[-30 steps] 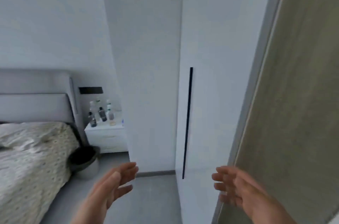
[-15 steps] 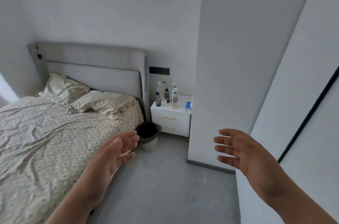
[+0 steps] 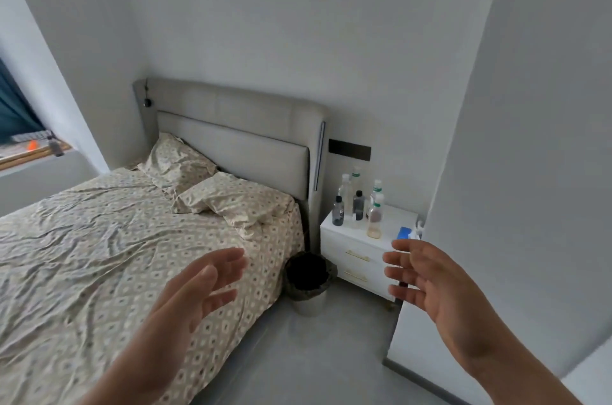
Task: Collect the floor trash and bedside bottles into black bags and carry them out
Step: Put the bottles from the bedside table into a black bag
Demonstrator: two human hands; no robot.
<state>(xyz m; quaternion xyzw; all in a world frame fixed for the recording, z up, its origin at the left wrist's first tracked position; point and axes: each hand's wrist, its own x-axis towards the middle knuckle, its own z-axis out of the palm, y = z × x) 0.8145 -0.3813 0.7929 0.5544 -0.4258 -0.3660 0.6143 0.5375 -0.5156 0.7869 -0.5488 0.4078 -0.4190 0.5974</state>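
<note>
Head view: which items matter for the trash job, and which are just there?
Job: bedside bottles; black-lined bin; left hand and right hand, both empty.
Just there: bed; pillows; nightstand; blue box.

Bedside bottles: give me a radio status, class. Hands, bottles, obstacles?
Left hand and right hand open, empty. Bottles upright on nightstand, untouched. Black-lined bin stands on floor beside nightstand.
</note>
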